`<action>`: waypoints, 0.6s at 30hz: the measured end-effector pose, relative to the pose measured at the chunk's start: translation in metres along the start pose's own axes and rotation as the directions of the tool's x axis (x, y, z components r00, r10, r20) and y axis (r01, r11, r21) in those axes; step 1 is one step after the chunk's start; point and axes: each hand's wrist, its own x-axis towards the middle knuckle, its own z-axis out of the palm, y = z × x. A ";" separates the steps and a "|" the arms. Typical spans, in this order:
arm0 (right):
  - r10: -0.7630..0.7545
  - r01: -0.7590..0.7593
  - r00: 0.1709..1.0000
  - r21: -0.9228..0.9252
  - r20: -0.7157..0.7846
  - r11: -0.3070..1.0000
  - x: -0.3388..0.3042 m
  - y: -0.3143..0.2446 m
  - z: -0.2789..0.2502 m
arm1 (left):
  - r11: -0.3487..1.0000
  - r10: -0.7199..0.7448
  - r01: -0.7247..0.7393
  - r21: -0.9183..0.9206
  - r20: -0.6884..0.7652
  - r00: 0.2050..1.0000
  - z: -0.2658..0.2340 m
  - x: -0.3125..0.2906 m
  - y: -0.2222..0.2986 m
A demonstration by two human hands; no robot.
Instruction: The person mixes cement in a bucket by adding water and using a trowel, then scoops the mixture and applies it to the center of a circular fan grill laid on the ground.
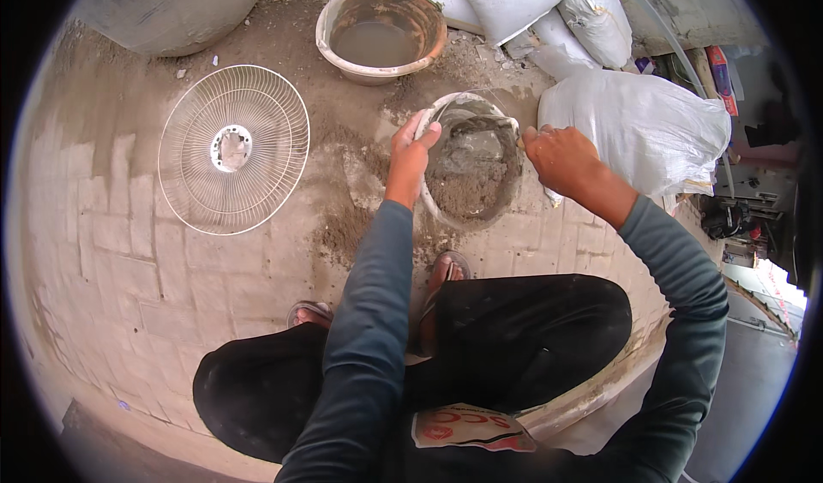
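A pale, mortar-crusted bucket (473,215) stands on the ground in front of me. Inside it lie grey sandy mix (463,190) and a wet, shiny patch. My left hand (411,153) is closed over the bucket's left rim, thumb on top. At the right rim, my right hand (561,159) is closed around the short light-brown handle (519,141) of a tool. The tool's working end is lost in the mix, so its kind cannot be made out. A thin wire bail arcs over the bucket's far side.
Beyond the bucket stands a wide basin (377,44) of murky grey water. A round white fan grille (233,150) lies on the paving at left. White sacks (634,127) crowd the right and far side. A large grey rounded vessel (171,7) stands far left.
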 end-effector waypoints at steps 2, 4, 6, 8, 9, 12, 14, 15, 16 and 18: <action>0.059 -0.076 0.991 0.138 0.124 0.988 0.006 -0.002 0.032 | 0.999 0.026 -0.026 -0.028 -0.003 1.000 -0.002 -0.007 -0.003; 0.068 -0.152 0.968 0.349 0.241 0.925 0.010 -0.007 0.056 | 0.999 0.039 -0.040 -0.005 -0.060 0.997 -0.002 -0.009 -0.008; 0.036 -0.250 0.936 0.590 0.349 0.768 0.008 -0.013 0.074 | 0.999 0.037 -0.036 0.010 -0.096 0.995 -0.004 -0.015 -0.013; 0.074 -0.373 0.899 0.670 0.431 0.642 0.004 -0.018 0.080 | 0.999 0.044 -0.043 0.013 -0.097 0.994 -0.001 -0.019 -0.012; 0.075 -0.452 0.863 0.699 0.499 0.553 0.002 -0.016 0.081 | 0.999 0.047 -0.046 0.015 -0.095 0.994 0.002 -0.019 -0.011; 0.117 -0.388 0.917 0.778 0.383 0.494 -0.010 -0.034 0.071 | 0.999 0.034 -0.033 0.010 -0.133 0.991 -0.003 -0.018 -0.010; 0.122 -0.081 0.993 0.749 0.001 0.658 -0.030 -0.031 0.091 | 0.999 0.040 -0.043 -0.018 -0.105 0.994 0.004 -0.015 -0.015; 0.122 -0.096 0.992 0.715 0.016 0.693 -0.036 -0.030 0.091 | 0.998 0.045 -0.048 -0.029 -0.095 0.994 0.006 -0.014 -0.019; 0.114 -0.103 0.993 0.686 0.029 0.720 -0.041 -0.033 0.081 | 0.999 0.037 -0.039 -0.021 -0.105 0.994 0.006 -0.017 -0.016; 0.102 -0.115 0.993 0.596 0.055 0.794 -0.056 -0.032 0.062 | 1.000 0.021 -0.023 -0.018 -0.120 0.993 0.010 -0.024 -0.006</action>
